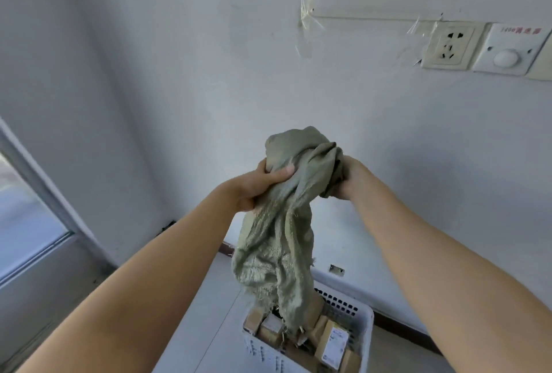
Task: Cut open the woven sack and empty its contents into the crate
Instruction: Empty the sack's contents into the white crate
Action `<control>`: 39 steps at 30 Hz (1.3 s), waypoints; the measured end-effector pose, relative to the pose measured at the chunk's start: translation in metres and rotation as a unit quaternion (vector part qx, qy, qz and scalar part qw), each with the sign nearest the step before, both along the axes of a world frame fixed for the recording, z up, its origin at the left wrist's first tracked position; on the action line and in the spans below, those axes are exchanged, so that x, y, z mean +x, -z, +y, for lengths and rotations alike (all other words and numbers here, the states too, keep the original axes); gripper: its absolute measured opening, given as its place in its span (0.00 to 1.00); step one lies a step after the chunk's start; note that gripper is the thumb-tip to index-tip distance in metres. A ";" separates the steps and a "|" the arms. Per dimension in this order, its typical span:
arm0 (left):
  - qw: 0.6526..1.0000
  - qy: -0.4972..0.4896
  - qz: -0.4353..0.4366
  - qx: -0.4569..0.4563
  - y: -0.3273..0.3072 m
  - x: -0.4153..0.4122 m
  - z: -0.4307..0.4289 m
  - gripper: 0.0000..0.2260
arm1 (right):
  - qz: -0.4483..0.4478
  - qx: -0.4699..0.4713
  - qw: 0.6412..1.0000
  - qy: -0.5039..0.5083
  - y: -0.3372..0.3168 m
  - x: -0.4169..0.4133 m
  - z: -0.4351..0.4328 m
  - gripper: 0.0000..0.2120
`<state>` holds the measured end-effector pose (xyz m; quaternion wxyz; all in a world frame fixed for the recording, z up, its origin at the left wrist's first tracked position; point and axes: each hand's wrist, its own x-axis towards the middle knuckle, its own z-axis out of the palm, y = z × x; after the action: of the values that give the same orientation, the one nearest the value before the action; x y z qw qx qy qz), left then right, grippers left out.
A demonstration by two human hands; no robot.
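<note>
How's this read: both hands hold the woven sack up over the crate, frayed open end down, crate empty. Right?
Wrong on one point: the crate is not empty; brown boxes lie in it, as the head view shows. The rest stands: left hand and right hand hold the woven sack up over it, frayed open end down.

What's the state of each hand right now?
Left hand: closed on the sack, thumb over the cloth.
Right hand: closed on the sack's bunched top; fingers mostly hidden.
</note>
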<state>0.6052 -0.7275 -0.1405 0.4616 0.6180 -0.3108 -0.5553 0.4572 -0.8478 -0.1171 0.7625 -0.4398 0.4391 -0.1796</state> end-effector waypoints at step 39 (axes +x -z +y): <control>0.928 -0.263 -0.265 -0.012 0.011 0.057 0.143 0.27 | 0.111 -0.181 0.948 -0.235 0.008 0.091 0.148 0.27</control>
<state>0.6619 -0.5842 -0.1513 0.4990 0.7966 -0.2547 -0.2269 0.5479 -0.7001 -0.1256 0.6370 -0.6784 0.3654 -0.0217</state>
